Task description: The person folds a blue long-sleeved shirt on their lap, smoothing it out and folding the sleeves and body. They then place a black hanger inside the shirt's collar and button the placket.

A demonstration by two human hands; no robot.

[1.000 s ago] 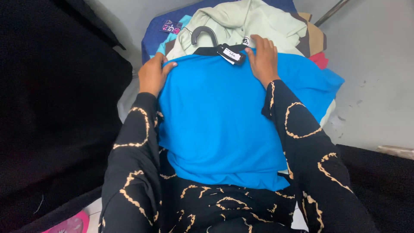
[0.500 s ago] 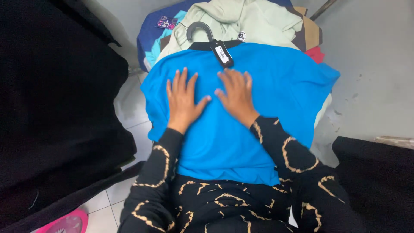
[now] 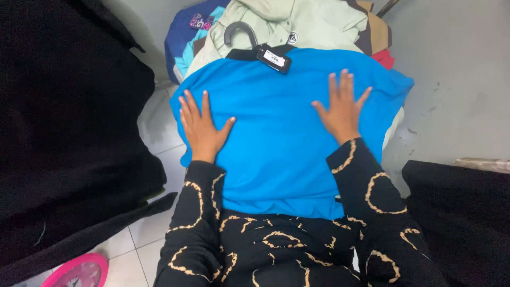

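A bright blue garment (image 3: 276, 138) lies spread flat over my lap, still on a black hanger (image 3: 241, 37) with a dark tag (image 3: 273, 57) at its collar. My left hand (image 3: 202, 125) presses flat on the garment's left side, fingers spread. My right hand (image 3: 342, 106) lies flat on its right side, fingers spread as well. Neither hand holds anything. My sleeves are black with a tan loop pattern.
Behind the blue garment sits a pile of clothes: a pale green garment (image 3: 287, 24), a dark blue one (image 3: 183, 37), brown and red pieces (image 3: 380, 45). Black fabric (image 3: 64, 117) hangs at the left and lies at the lower right. A pink round clock (image 3: 77, 272) rests on the tiled floor.
My hands moved from the collar down to the middle of the blue garment, then slid apart, the left toward its left edge and the right toward its right side.
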